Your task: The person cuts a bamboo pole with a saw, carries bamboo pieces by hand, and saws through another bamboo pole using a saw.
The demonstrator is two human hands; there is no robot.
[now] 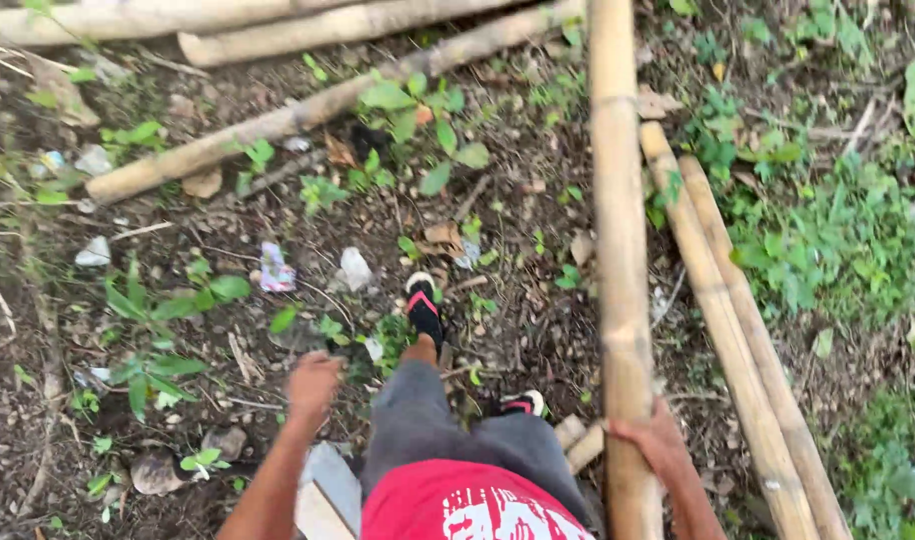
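Shirt: red cloth (448, 505) with white print at the bottom edge, grey trousers (433, 425) just above it.
Right hand: the right hand (650, 438) is wrapped around a bamboo pole (618, 230), fingers curled on its left side, clamped shut on the stem.
Left hand: the left hand (313, 382) hangs free over the soil, fingers loosely curled into a fist on nothing; a pale flat board (323, 495) shows below the forearm.
Pole: thick, round, tan and dry, with ring joints; its long axis runs nearly straight up the frame, from the lower edge beside the hip out past the top edge.
Feet: black sandal with red strap (425, 305) stepping forward, a second sandal (523, 403) nearer the pole.
Short offcuts: two stubby bamboo pieces (583, 440) touching the pole's left side.
Right edge: two thinner poles (738, 330) lie side by side, slanting toward the lower right, close beside the held pole.
Ground: dark crumbly soil, dry leaves, scraps of litter (276, 268), small green weeds (418, 110).
Far side: three more poles (308, 110) lie slanted across the upper left.
Open room: bare soil lies left of the feet; grass thickens at right.
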